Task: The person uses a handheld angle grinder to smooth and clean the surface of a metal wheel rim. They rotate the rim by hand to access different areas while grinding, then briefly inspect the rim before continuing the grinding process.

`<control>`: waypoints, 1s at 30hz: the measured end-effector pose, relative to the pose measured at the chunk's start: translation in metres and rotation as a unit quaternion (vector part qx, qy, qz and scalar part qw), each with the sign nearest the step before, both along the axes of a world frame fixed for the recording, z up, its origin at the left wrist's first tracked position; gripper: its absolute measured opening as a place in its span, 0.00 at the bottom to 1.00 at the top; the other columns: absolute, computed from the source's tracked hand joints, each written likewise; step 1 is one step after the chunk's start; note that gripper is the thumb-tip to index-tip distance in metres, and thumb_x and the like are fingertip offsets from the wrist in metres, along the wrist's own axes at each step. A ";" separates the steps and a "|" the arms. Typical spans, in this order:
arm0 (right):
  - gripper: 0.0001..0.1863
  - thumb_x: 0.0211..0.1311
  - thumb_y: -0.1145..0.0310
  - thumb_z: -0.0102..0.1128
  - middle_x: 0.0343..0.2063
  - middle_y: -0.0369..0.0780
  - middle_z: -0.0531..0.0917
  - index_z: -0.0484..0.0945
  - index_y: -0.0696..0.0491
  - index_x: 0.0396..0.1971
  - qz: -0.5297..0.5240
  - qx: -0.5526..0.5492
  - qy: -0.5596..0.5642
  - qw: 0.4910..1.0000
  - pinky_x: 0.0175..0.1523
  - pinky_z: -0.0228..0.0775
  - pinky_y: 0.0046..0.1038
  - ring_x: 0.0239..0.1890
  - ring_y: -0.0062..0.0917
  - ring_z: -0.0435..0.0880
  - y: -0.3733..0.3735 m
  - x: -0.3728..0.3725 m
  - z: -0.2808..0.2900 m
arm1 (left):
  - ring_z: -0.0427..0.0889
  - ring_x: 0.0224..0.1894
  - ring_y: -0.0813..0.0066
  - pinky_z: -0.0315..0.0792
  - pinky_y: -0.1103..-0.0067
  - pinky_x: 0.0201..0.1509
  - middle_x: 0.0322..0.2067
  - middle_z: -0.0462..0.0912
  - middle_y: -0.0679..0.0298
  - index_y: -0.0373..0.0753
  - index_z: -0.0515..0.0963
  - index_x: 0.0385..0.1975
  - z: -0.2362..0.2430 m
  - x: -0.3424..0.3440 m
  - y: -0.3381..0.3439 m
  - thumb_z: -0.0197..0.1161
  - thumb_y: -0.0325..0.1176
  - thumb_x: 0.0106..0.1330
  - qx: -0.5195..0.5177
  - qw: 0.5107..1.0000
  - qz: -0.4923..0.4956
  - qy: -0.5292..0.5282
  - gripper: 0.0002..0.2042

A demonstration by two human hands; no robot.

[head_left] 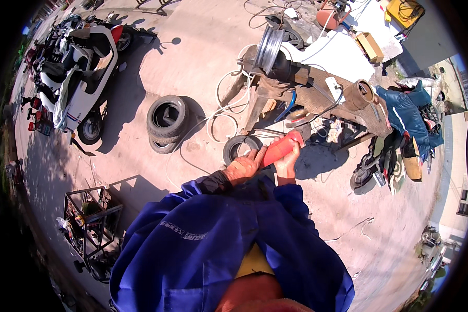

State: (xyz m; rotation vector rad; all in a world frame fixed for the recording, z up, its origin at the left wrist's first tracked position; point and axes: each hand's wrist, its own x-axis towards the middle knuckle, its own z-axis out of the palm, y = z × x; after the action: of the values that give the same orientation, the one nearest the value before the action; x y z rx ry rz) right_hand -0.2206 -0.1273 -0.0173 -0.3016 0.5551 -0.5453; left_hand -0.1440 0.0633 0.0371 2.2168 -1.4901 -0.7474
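Fingers of the left hand point(243, 167) are bent over the lower end of a red tool point(278, 151), the back of the hand upward and the thumb's hold hidden from view. Those of the right hand point(287, 162) are curled close around its right side, nearer the upper end, so both hands have hold of it. The tool slants up to the right in front of the person's blue jacket point(208, 239). Just past its upper end sits a small round disc point(296, 115); whether the two are joined I cannot tell. Near the left hand a small tire point(235, 147) lies on the ground. Beyond stands a rough wooden bench point(321, 108) bearing a silver wheel rim point(269, 49), a white power strip point(334, 88) and a brown metal cylinder point(359, 94). Farther left are stacked tires point(159, 127) and, well apart, a white scooter point(83, 106); a metal frame point(92, 221) stands lower left.
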 end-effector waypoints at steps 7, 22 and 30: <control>0.21 0.56 0.57 0.64 0.38 0.39 0.78 0.75 0.49 0.48 -0.017 0.005 -0.051 0.999 0.51 0.76 0.42 0.40 0.34 0.79 -0.011 -0.025 0.004 | 0.90 0.43 0.46 0.82 0.57 0.40 0.51 0.80 0.38 0.33 0.52 0.79 0.042 0.004 -0.005 0.55 0.32 0.71 0.003 0.996 -0.078 -0.044 0.36; 0.21 0.57 0.57 0.65 0.38 0.39 0.80 0.75 0.51 0.48 -0.027 0.009 0.003 1.000 0.51 0.76 0.44 0.41 0.35 0.80 -0.082 -0.033 0.006 | 0.89 0.44 0.39 0.84 0.56 0.45 0.65 0.72 0.35 0.31 0.49 0.79 0.026 -0.003 -0.070 0.52 0.31 0.72 -0.040 0.996 -0.078 -0.004 0.36; 0.24 0.59 0.56 0.63 0.40 0.40 0.79 0.76 0.49 0.54 0.016 -0.007 -0.034 0.999 0.51 0.77 0.45 0.42 0.35 0.80 -0.122 -0.029 -0.025 | 0.90 0.41 0.49 0.83 0.65 0.39 0.56 0.80 0.38 0.30 0.49 0.80 0.012 -0.006 -0.101 0.58 0.32 0.72 -0.069 0.994 -0.058 -0.063 0.39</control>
State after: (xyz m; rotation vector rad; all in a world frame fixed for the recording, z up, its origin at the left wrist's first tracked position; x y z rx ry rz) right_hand -0.2495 -0.2497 -0.0426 -0.3043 0.4797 -0.5266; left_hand -0.1499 -0.0375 0.0494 2.1230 -1.6906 -0.5295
